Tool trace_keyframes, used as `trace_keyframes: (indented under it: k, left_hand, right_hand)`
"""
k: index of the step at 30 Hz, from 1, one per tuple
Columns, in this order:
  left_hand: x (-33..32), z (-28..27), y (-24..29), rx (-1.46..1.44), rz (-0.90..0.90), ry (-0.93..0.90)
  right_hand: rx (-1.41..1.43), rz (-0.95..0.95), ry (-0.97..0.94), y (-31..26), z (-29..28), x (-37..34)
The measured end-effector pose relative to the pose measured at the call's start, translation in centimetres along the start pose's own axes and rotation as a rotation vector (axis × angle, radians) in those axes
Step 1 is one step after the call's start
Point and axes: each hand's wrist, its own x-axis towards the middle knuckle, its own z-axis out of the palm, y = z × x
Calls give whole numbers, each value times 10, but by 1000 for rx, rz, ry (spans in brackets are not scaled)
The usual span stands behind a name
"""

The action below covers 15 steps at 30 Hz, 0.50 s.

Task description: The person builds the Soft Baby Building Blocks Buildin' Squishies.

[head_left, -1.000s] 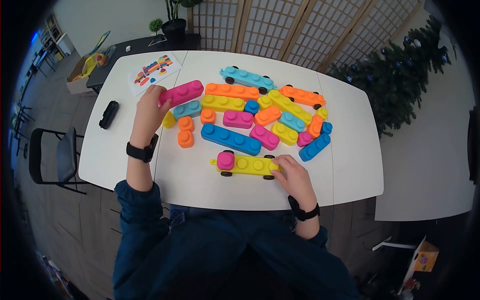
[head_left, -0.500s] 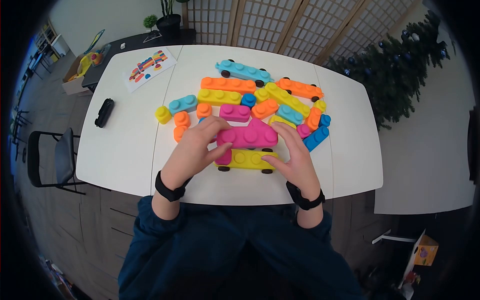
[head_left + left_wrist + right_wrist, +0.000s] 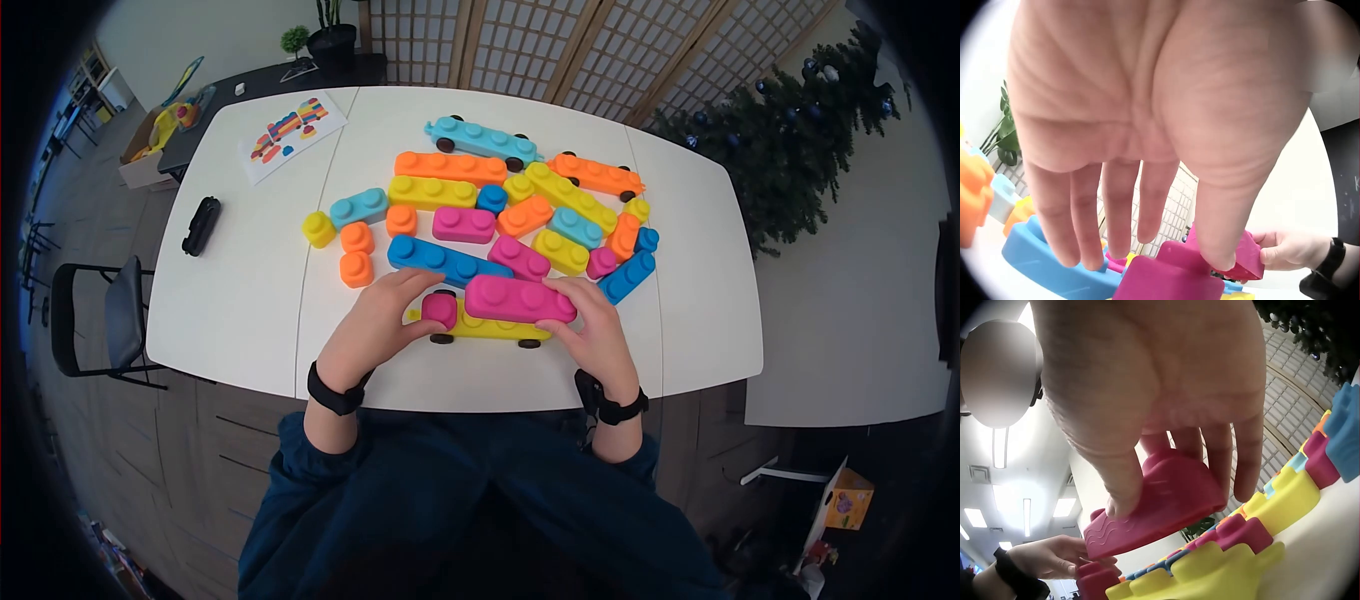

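Note:
My right hand [image 3: 600,345] pinches the end of a long pink block [image 3: 520,299] between thumb and fingers. In the right wrist view this block [image 3: 1160,503] is tilted, above the studs of a yellow wheeled base [image 3: 1216,575]. At the left end of the yellow base [image 3: 490,328] sits a small pink block [image 3: 439,310]. My left hand [image 3: 370,325] is beside that block, its fingers [image 3: 1119,212] extended and its thumb tip right at the block. A long blue block [image 3: 450,262] lies just behind the left fingertips.
Several loose blocks, such as a pink one [image 3: 463,225] and a long orange one [image 3: 450,167], spread across the white table [image 3: 230,320]. Behind them stand turquoise [image 3: 480,140] and orange [image 3: 600,177] wheeled bases. A picture sheet [image 3: 292,135] and a black object [image 3: 202,226] lie at the left.
My left hand brought the long pink block from the back left to above the yellow base and let it go. My right hand moved from the base's end to take hold of it.

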Motion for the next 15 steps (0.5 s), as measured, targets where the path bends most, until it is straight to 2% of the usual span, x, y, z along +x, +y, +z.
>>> trace_keyframes:
  k: [3, 6, 15]
  left_hand:
    - [-1, 3, -4, -57, 3, -1]
    - [-2, 4, -8, -93, -26, -40]
    - [-3, 8, -13, -144, -47, -16]
  right_hand:
    - [98, 62, -27, 5, 10, -9]
    - [15, 30, -18, 6, 17, -12]
    - [89, 69, -82, -2, 21, -9]
